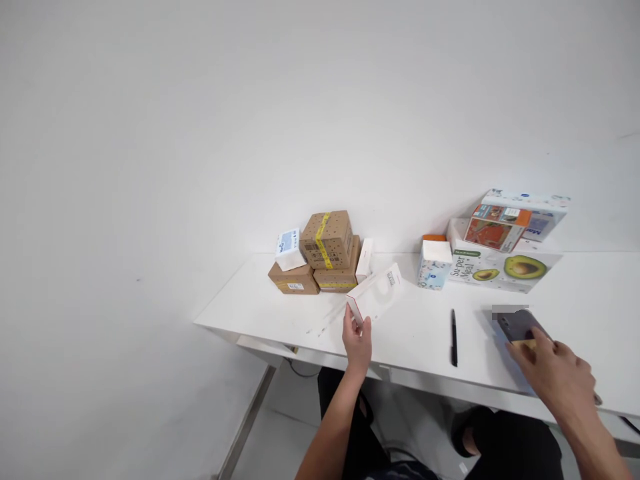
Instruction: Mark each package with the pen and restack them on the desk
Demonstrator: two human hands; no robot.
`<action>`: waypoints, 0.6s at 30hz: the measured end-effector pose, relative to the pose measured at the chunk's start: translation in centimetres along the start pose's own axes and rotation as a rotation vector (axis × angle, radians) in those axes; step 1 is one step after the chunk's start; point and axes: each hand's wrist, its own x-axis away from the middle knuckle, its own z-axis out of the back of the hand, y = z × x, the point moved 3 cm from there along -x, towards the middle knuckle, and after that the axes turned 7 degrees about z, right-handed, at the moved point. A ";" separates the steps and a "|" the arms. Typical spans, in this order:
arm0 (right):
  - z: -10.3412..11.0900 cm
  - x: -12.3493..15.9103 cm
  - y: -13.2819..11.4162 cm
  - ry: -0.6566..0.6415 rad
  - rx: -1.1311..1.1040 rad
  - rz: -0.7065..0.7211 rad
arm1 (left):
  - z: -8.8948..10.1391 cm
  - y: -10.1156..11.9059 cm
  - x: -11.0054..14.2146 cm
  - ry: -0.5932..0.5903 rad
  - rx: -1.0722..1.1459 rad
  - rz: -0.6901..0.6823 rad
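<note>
Taking the slim black pen on the white worktop as the landmark, the left hand is well to its left, pinching the near end of a long, flat, white cardboard box between thumb and fingers. This box is tilted, left of the pen and a little beyond it; whether its far end touches the worktop cannot be told. The right hand, just to the pen's right, has its fingers curled around a dark grey, rectangular phone. Farther left of the pen, beyond the white box, three brown, dotted cardboard cartons stand piled, one over two, with a white-and-blue packet resting on the leftmost. Beyond the pen stands a small, pale blue-and-white carton; beyond it and to the right, a white carton printed with avocados bears an orange-and-brown box. Judging by how things lie, both groups look already built up, while the white box and phone are in hand, not yet set down, and the pen lies apart from either pile.
</note>
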 end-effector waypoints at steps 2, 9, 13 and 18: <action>-0.8 -0.2 -0.2 0.060 0.051 0.066 | -0.6 -0.2 -0.5 0.070 -0.138 -0.129; -2.7 -0.9 0.1 0.160 0.188 0.156 | -3.9 -0.8 -2.2 0.173 -0.539 -0.307; -3.5 -1.3 0.6 0.195 0.157 0.141 | -5.2 -0.9 -3.4 0.176 -0.639 -0.244; -4.8 -1.5 1.7 0.196 0.087 0.098 | -6.9 -0.9 -5.8 0.221 -0.749 -0.142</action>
